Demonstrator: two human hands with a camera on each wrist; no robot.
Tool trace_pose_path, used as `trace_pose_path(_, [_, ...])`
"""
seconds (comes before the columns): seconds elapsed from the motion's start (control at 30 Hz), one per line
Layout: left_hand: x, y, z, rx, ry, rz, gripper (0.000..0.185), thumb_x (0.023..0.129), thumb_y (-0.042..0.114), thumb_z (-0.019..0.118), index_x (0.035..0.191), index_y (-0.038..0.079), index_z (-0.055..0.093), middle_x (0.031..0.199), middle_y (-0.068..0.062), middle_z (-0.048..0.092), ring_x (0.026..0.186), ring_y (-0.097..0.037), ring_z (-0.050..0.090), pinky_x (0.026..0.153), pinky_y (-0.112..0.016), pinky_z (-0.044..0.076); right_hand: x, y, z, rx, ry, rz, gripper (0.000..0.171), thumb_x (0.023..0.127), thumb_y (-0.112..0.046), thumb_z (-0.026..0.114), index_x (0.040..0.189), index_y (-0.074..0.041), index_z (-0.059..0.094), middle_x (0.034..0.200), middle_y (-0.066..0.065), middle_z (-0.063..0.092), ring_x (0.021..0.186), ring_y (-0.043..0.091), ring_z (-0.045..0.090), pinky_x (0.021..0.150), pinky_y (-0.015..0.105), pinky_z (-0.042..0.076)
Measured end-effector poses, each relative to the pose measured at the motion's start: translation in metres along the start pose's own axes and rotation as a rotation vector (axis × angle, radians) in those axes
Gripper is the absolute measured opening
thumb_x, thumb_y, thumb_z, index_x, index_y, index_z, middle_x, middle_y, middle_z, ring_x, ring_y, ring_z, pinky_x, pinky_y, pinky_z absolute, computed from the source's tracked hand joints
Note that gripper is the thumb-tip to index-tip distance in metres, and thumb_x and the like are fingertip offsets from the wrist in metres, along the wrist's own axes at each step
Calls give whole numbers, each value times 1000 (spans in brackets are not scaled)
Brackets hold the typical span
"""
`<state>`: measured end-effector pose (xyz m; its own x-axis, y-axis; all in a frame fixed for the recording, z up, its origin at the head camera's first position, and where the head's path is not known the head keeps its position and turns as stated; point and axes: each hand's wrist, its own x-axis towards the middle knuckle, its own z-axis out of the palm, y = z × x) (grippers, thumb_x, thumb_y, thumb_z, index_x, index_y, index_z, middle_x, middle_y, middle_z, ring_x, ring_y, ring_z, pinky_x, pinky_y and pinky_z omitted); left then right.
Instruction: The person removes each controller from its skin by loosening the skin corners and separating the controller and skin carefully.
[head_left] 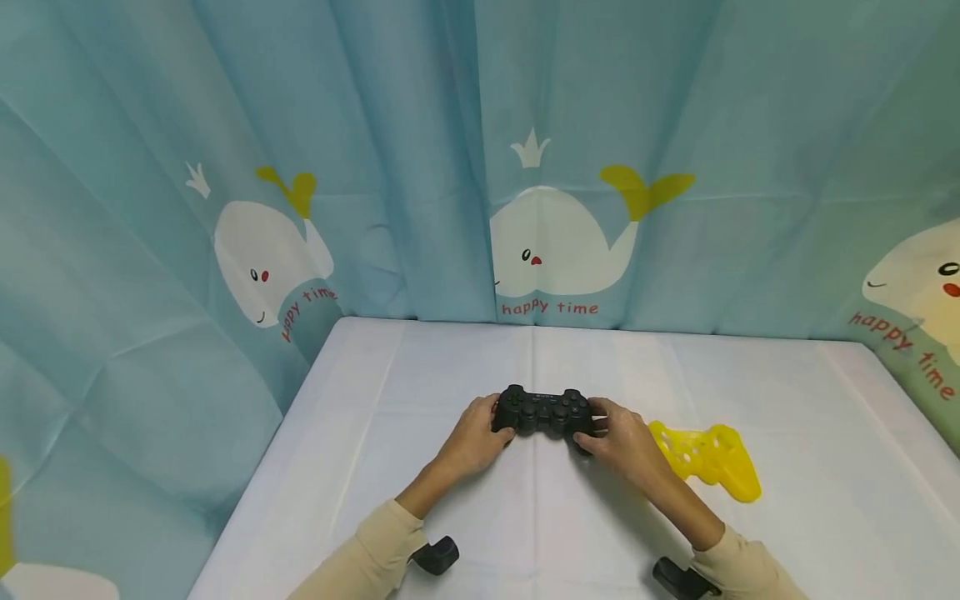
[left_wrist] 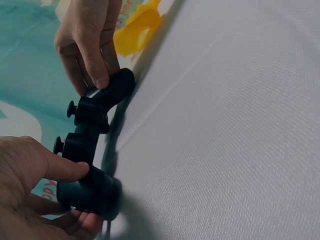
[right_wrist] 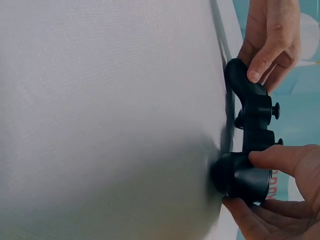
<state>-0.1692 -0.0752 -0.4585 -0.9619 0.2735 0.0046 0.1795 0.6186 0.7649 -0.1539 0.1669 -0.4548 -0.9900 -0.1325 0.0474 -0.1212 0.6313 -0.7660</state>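
Two beige sleeves (head_left: pixel 375 550) reached in from the near edge of the white-covered counter (head_left: pixel 420 392), each with a dark wrist-mounted camera (head_left: pixel 437 555) strapped beneath. Just beyond them, the left hand (head_left: pixel 474 437) and the right hand (head_left: pixel 626 446) gripped a black game controller (head_left: pixel 542 410) by its two handles, holding it at the middle of the counter. Seen from the left wrist, the left fingers (left_wrist: pixel 60 170) were curled round the near handle with the thumb laid across its top, while the controller (left_wrist: pixel 92 150) sat against the cloth; the right wrist view showed the right hand (right_wrist: pixel 280 195) wrapped the same way round the controller (right_wrist: pixel 250 145).

A yellow controller shell (head_left: pixel 708 458) lay flat on the counter just beside the right hand, possibly touching its knuckles. Judged from that closeness, any sideways sweep of the right wrist could have knocked the shell toward the counter's near right edge. The grip, confined to the handle ends, could also have let the black controller twist or slip if one hand released early.

Behind the counter hung a teal curtain (head_left: pixel 420 125) printed with white whales (head_left: pixel 558 242) and the words "happy time".
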Motion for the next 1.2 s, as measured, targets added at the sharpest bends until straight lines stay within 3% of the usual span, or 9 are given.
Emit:
trace_pose_path(0.43, [-19,1,2,-6,-25,-3,60,88,7,78,138,-14,51,100,-10,57,92,-23,53,82,-43,46,-14,-1,-1,-37,-4,-9,54,78,-2,83,123,15,61,115,29,67,89,34,73,72,38,59])
trace_pose_path(1.0, [-31,-1,6,-40,-37,14,63,86,4,78,138,-15,49,104,-11,58,94,-22,56,83,-40,50,-31,-3,-2,-11,-5,43,54,74,-7,89,118,11,62,110,21,69,86,29,72,73,39,59])
trace_pose_path(1.13, [-34,-3,-2,-63,-55,-4,68,90,15,78,143,-12,45,116,-15,58,105,-28,58,89,-45,49,-35,-3,-3,-36,0,49,62,77,-14,89,125,9,59,117,21,67,93,31,70,79,43,57])
trace_pose_path(1.2, [-39,-5,-12,-68,-32,-25,69,92,22,76,145,-9,44,124,-17,58,114,-31,56,95,-50,47,-39,-3,-7,-55,17,39,66,81,-22,87,132,6,56,124,20,64,100,34,68,85,47,55])
